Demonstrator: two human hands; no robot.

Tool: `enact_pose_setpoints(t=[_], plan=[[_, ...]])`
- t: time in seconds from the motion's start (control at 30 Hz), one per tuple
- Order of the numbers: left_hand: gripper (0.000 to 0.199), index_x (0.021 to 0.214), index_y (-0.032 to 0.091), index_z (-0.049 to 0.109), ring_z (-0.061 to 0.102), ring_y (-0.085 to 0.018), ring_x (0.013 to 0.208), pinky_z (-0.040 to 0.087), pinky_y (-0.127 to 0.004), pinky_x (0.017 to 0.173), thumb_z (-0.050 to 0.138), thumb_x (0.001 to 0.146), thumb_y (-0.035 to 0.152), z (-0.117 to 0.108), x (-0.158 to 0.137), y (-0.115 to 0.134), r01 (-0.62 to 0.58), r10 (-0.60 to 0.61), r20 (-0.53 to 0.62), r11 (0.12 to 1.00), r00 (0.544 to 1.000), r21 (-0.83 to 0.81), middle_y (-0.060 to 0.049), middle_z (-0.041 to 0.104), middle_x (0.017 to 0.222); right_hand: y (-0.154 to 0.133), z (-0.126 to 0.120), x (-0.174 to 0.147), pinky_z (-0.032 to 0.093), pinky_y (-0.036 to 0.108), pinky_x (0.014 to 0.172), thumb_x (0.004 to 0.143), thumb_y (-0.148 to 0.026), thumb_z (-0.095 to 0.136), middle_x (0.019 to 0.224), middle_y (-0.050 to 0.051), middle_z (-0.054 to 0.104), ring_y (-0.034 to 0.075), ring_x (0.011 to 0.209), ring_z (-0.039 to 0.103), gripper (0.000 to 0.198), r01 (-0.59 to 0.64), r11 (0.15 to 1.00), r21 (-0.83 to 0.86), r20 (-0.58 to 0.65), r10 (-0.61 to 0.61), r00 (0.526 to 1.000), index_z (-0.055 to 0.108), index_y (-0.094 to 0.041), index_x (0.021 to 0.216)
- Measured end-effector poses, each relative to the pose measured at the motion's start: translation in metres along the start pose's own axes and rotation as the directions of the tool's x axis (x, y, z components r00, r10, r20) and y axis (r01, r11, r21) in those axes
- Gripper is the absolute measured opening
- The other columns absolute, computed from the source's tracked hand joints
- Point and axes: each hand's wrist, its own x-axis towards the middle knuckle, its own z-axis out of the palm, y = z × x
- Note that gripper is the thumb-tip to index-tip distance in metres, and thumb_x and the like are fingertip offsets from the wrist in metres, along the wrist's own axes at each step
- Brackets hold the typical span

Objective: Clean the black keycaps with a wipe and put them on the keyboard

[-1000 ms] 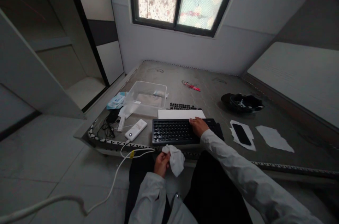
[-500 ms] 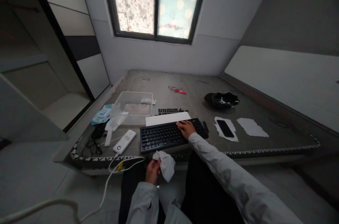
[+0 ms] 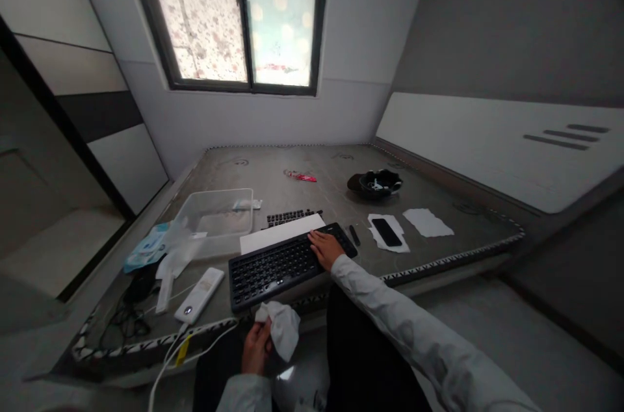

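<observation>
A black keyboard lies near the front edge of the bed-like surface. My right hand rests on its right part, the fingers stretched flat over the keys. Below the keyboard's front edge, my left hand is closed on a crumpled white cloth, which hangs to the right of the fingers. Behind the keyboard are a white strip, partly covered by it, and a group of loose black keycaps. A small dark stick-like piece lies just right of the keyboard.
To the left are a clear plastic box, a blue-and-white packet, a white power bank with a cable, and dark cords. Rightward lie a phone on paper, another paper sheet and a cap. A red packet lies farther back.
The view has turned to the right, so everything appears farther left. My right hand stays on the keyboard, and my left hand still holds the cloth near its front edge.
</observation>
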Motion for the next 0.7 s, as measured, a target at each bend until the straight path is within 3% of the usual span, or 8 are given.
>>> enact_pose_setpoints(t=[0.2, 0.3, 0.5, 0.7], plan=[[0.057, 0.068, 0.014, 0.06, 0.028, -0.005, 0.032, 0.015, -0.018, 0.036, 0.072, 0.038, 0.062, 0.006, 0.01, -0.01, -0.002, 0.002, -0.006, 0.996, 1.0, -0.092, 0.01, 0.034, 0.037, -0.012, -0.005, -0.003, 0.021, 0.04, 0.102, 0.089, -0.044, 0.038, 0.147, 0.002, 0.024, 0.021, 0.131, 0.027, 0.044, -0.082, 0.996, -0.046, 0.105, 0.087, 0.991, 0.039, -0.034, 0.132], [0.06, 0.072, 0.013, 0.06, 0.027, -0.004, 0.032, 0.014, -0.017, 0.037, 0.072, 0.038, 0.061, 0.008, 0.012, -0.012, 0.001, -0.002, -0.011, 0.996, 1.0, -0.095, 0.01, 0.035, 0.037, -0.017, -0.004, -0.005, 0.017, 0.043, 0.101, 0.089, -0.047, 0.037, 0.148, 0.001, 0.02, 0.022, 0.131, 0.023, 0.043, -0.11, 0.993, -0.049, 0.119, 0.115, 0.986, 0.04, -0.037, 0.13], [0.059, 0.075, 0.013, 0.061, 0.025, -0.004, 0.032, 0.013, -0.017, 0.036, 0.07, 0.043, 0.062, 0.013, 0.014, -0.013, 0.013, -0.015, -0.015, 0.997, 1.0, -0.076, 0.01, 0.034, 0.035, -0.009, 0.003, -0.001, 0.021, 0.042, 0.096, 0.09, -0.04, 0.038, 0.141, 0.004, 0.036, 0.022, 0.122, 0.037, 0.037, -0.167, 0.986, 0.0, 0.026, 0.167, 0.986, 0.047, -0.033, 0.124], [0.059, 0.08, 0.011, 0.064, 0.028, -0.004, 0.034, 0.014, -0.016, 0.036, 0.074, 0.045, 0.057, 0.018, 0.024, -0.019, 0.046, -0.043, 0.022, 0.987, 0.999, -0.151, 0.008, 0.038, 0.038, 0.042, -0.009, 0.03, 0.022, 0.04, 0.091, 0.089, -0.037, 0.039, 0.117, 0.005, 0.058, 0.02, 0.106, 0.049, 0.028, -0.199, 0.98, -0.009, -0.016, 0.199, 0.98, 0.059, -0.028, 0.105]])
